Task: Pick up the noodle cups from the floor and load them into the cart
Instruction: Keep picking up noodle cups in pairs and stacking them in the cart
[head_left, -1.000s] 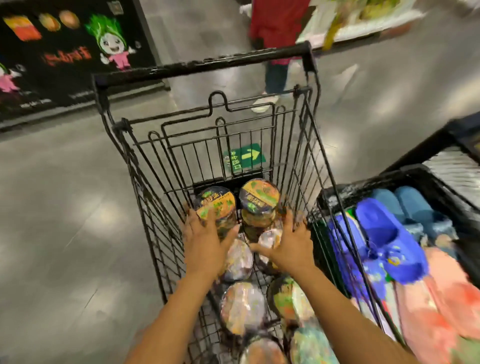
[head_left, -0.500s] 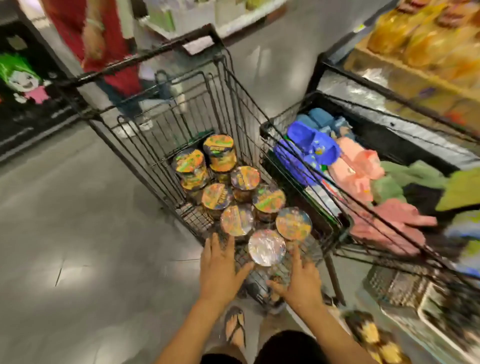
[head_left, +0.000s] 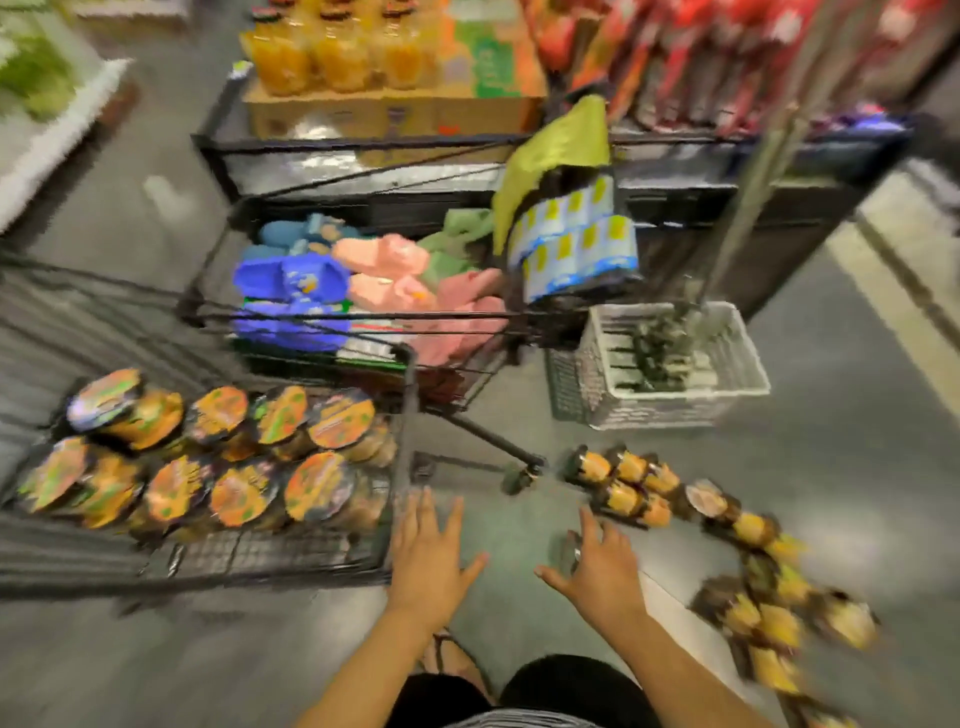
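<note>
Head view, heavily motion-blurred. Item: black wire cart (head_left: 409, 415), seen at lower left, its near corner post standing just beside the left hand. Contents: noodle cups in the cart (head_left: 234, 457), packed close in two rows, orange-and-green lids showing, several tilted. Item: noodle cups on the floor (head_left: 631, 483), laid in a loose curving line from the middle of the frame to the lower right edge, most on their sides, yellow bands visible. Item: left hand (head_left: 428, 556), held palm down over the grey floor (head_left: 857, 467), fingers straight and spread, nothing gripped. Item: right hand (head_left: 597, 569), likewise palm down, fingers and thumb splayed wide, nothing held; its fingertips are placed very near the closest floor cups, and contact cannot be told through the blur. Below the hands, a sandalled foot (head_left: 453, 656) is seen. Item: second wire bin (head_left: 363, 316) behind the cart, filled with blue slippers (head_left: 291, 280) and pink slippers (head_left: 384, 262). Item: white plastic basket (head_left: 737, 374) set on the floor to the right of that bin. Item: cardboard tray of orange drink bottles (head_left: 337, 57) at the top, on a dark shelf.
</note>
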